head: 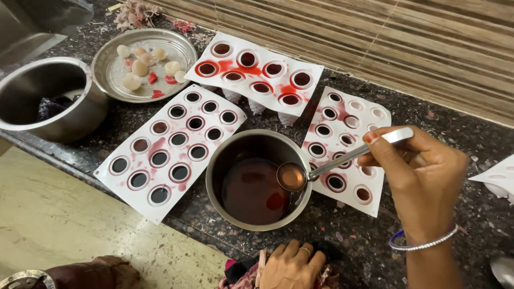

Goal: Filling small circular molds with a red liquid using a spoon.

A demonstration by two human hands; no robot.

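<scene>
— The right hand (423, 176) has its fingers pinched tight on the handle of a metal spoon (321, 168), right?

— Yes, and the spoon's bowl hangs over the small steel pot (217, 176), filled with dark red liquid.

— Where's the left hand (292, 265)?

— Just in front of the pot, lying on a cloth (238, 273) at the counter's edge, fingers loosely curled and gripping nothing.

— And the white trays?

— Three around the pot: the left tray (115, 184) has dark-filled cups, the back tray (313, 72) is splashed red, and the right tray (377, 200) is only partly filled.

— Anything else?

— Behind the left tray, a steel plate (110, 72) with pale round pieces, beside a bigger steel pot (80, 115).
</scene>
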